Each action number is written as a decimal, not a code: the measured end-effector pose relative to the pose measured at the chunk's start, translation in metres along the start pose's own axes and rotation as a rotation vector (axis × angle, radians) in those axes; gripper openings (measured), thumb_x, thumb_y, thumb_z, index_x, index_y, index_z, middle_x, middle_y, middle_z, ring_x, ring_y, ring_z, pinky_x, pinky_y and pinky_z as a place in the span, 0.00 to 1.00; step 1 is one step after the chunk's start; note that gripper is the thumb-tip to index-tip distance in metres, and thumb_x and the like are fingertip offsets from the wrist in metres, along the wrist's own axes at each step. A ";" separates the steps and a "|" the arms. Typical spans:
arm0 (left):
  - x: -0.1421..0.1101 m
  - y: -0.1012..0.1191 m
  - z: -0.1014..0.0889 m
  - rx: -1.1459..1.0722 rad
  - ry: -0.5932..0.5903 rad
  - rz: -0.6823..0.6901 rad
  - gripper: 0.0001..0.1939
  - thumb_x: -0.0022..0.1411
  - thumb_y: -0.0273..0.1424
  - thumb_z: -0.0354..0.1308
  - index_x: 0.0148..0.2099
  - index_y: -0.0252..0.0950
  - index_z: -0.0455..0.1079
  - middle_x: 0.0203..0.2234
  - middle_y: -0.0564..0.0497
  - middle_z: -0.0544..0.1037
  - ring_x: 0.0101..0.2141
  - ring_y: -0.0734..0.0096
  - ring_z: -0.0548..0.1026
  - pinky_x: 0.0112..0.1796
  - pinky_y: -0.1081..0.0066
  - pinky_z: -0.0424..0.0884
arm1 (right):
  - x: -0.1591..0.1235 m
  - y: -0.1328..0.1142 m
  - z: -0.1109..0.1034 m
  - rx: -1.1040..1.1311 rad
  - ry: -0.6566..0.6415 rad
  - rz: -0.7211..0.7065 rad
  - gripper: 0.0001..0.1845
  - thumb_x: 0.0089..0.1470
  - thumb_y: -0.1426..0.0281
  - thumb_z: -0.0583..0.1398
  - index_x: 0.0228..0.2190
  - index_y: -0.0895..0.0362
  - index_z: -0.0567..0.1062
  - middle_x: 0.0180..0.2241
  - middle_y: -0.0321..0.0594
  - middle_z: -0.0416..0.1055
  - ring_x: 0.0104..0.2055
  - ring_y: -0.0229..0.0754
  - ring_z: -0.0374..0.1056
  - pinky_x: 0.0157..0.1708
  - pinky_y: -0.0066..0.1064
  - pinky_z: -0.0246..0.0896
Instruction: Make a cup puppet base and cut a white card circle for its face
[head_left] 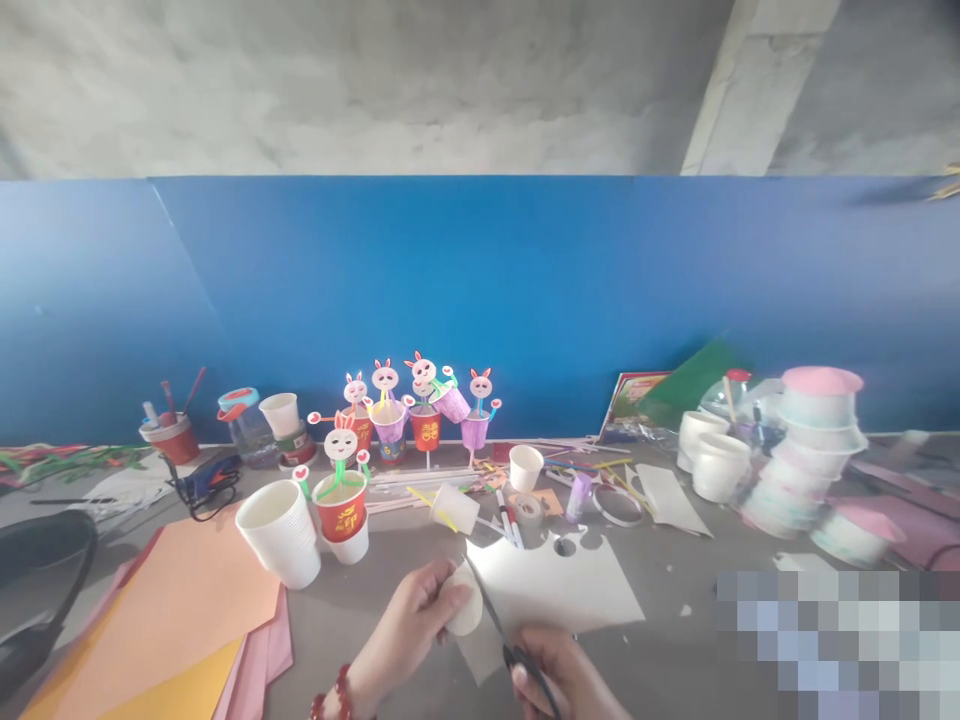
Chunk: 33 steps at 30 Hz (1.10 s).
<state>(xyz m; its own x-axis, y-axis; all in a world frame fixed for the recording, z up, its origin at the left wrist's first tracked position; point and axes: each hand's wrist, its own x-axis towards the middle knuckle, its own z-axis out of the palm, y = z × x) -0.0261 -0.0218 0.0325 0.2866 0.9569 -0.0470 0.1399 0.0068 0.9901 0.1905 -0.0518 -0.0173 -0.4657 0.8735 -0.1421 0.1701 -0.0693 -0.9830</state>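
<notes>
My left hand (pixel 420 617), with a red bead bracelet at the wrist, pinches a round white paper piece (pixel 466 612) between thumb and fingers. Black-handled scissors (pixel 491 610) are gripped in my right hand (pixel 559 665), their blades pointing up and left beside the round piece's right edge. Whether the blades touch that edge I cannot tell. Behind the scissors lies a white paper sheet (pixel 559 585) with rounded notches along its far edge and small scraps near it.
Bunny-faced paper cup figures (pixel 341 490) stand in the middle, with stacked white cups (pixel 281 530) in front. Coloured paper (pixel 195 580) lies at left. Markers (pixel 510 515), a tape roll (pixel 528 508) and a glue stick (pixel 578 498) lie ahead; stacked tubs (pixel 810 450) stand at right.
</notes>
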 end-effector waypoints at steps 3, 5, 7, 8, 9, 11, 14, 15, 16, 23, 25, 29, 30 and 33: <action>0.002 -0.002 -0.002 0.000 -0.014 -0.002 0.25 0.57 0.56 0.56 0.29 0.37 0.61 0.21 0.59 0.62 0.22 0.77 0.60 0.22 0.75 0.57 | 0.002 0.004 -0.005 -0.037 -0.039 -0.028 0.33 0.53 0.36 0.52 0.29 0.55 0.64 0.23 0.32 0.59 0.26 0.38 0.59 0.30 0.31 0.56; 0.004 -0.005 -0.003 -0.002 -0.022 0.003 0.25 0.57 0.55 0.56 0.29 0.37 0.61 0.21 0.59 0.62 0.21 0.77 0.61 0.22 0.75 0.57 | 0.003 0.007 -0.005 -0.039 -0.027 -0.024 0.34 0.52 0.35 0.52 0.30 0.55 0.64 0.23 0.31 0.59 0.26 0.38 0.59 0.30 0.31 0.57; 0.005 -0.008 -0.003 -0.005 -0.029 0.014 0.25 0.58 0.55 0.56 0.29 0.38 0.61 0.21 0.59 0.62 0.21 0.77 0.61 0.22 0.75 0.58 | 0.003 0.009 -0.005 -0.055 -0.023 -0.023 0.34 0.53 0.35 0.51 0.30 0.55 0.64 0.23 0.31 0.59 0.26 0.39 0.60 0.31 0.31 0.58; 0.006 -0.009 -0.003 -0.007 -0.032 0.018 0.25 0.58 0.55 0.56 0.28 0.38 0.60 0.21 0.59 0.62 0.22 0.77 0.61 0.22 0.75 0.58 | 0.003 0.010 -0.004 -0.061 -0.021 -0.027 0.33 0.53 0.36 0.51 0.31 0.55 0.64 0.22 0.31 0.59 0.26 0.39 0.60 0.31 0.32 0.58; 0.006 -0.010 -0.003 -0.009 -0.034 0.021 0.25 0.58 0.55 0.56 0.28 0.38 0.60 0.21 0.59 0.62 0.22 0.77 0.61 0.22 0.75 0.58 | 0.003 0.009 -0.004 -0.067 -0.027 -0.032 0.33 0.54 0.36 0.51 0.30 0.55 0.64 0.22 0.32 0.59 0.26 0.39 0.60 0.31 0.32 0.58; 0.007 -0.011 -0.004 -0.011 -0.036 0.020 0.25 0.58 0.55 0.56 0.28 0.38 0.60 0.21 0.59 0.62 0.21 0.77 0.61 0.22 0.75 0.58 | 0.003 0.008 -0.003 -0.066 -0.028 -0.034 0.33 0.54 0.36 0.51 0.30 0.55 0.64 0.22 0.31 0.59 0.26 0.38 0.59 0.31 0.31 0.58; 0.007 -0.013 -0.004 -0.013 -0.028 0.007 0.25 0.57 0.55 0.57 0.28 0.37 0.61 0.20 0.59 0.62 0.20 0.78 0.60 0.21 0.75 0.56 | 0.004 0.006 -0.004 -0.069 -0.037 -0.016 0.33 0.53 0.35 0.51 0.28 0.54 0.63 0.22 0.31 0.58 0.25 0.38 0.58 0.29 0.31 0.56; 0.007 -0.013 -0.004 -0.013 -0.019 0.002 0.25 0.57 0.54 0.57 0.28 0.37 0.62 0.19 0.59 0.63 0.20 0.78 0.60 0.21 0.75 0.55 | 0.004 0.006 -0.004 -0.076 -0.039 -0.012 0.33 0.52 0.35 0.51 0.27 0.54 0.62 0.21 0.32 0.59 0.25 0.38 0.58 0.29 0.31 0.56; 0.007 -0.013 -0.003 -0.015 -0.009 -0.003 0.25 0.56 0.54 0.58 0.28 0.36 0.63 0.19 0.59 0.63 0.20 0.78 0.59 0.21 0.75 0.55 | 0.005 0.006 -0.004 -0.083 -0.037 -0.009 0.33 0.52 0.35 0.51 0.26 0.54 0.62 0.21 0.32 0.59 0.25 0.38 0.58 0.29 0.31 0.56; 0.004 -0.013 0.000 -0.043 0.042 -0.028 0.26 0.56 0.54 0.58 0.32 0.33 0.68 0.21 0.56 0.66 0.22 0.77 0.60 0.23 0.75 0.55 | -0.002 0.000 -0.002 -0.044 0.000 -0.007 0.35 0.51 0.34 0.51 0.29 0.55 0.64 0.23 0.33 0.62 0.25 0.38 0.60 0.30 0.31 0.57; 0.004 -0.013 0.000 -0.043 0.015 -0.030 0.25 0.56 0.54 0.59 0.30 0.33 0.67 0.20 0.57 0.65 0.21 0.77 0.59 0.23 0.75 0.54 | -0.004 -0.010 0.000 -0.027 -0.015 0.015 0.36 0.49 0.33 0.52 0.28 0.55 0.65 0.24 0.34 0.63 0.27 0.39 0.61 0.31 0.31 0.58; 0.004 -0.014 -0.002 -0.039 -0.027 -0.041 0.25 0.54 0.53 0.60 0.29 0.34 0.68 0.19 0.57 0.66 0.20 0.77 0.60 0.22 0.74 0.54 | -0.001 -0.016 -0.001 -0.057 -0.071 -0.006 0.36 0.49 0.32 0.50 0.25 0.55 0.63 0.22 0.34 0.61 0.25 0.38 0.60 0.28 0.29 0.56; 0.004 -0.014 -0.003 -0.037 -0.026 -0.044 0.25 0.54 0.53 0.60 0.30 0.33 0.68 0.19 0.57 0.66 0.21 0.77 0.61 0.22 0.74 0.55 | 0.001 -0.014 -0.002 -0.063 -0.077 -0.022 0.35 0.50 0.33 0.50 0.25 0.54 0.62 0.21 0.33 0.59 0.25 0.38 0.59 0.27 0.29 0.55; 0.005 -0.012 -0.002 -0.033 -0.010 -0.059 0.24 0.54 0.51 0.61 0.31 0.33 0.69 0.20 0.56 0.67 0.21 0.76 0.61 0.23 0.74 0.55 | 0.005 0.000 -0.004 -0.058 -0.077 -0.047 0.33 0.54 0.36 0.50 0.25 0.54 0.60 0.22 0.32 0.58 0.24 0.36 0.58 0.26 0.28 0.54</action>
<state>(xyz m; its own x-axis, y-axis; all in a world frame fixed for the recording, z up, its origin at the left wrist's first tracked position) -0.0287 -0.0165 0.0209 0.2885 0.9516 -0.1062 0.1256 0.0723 0.9894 0.1919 -0.0450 -0.0179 -0.5393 0.8353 -0.1069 0.1952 0.0005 -0.9808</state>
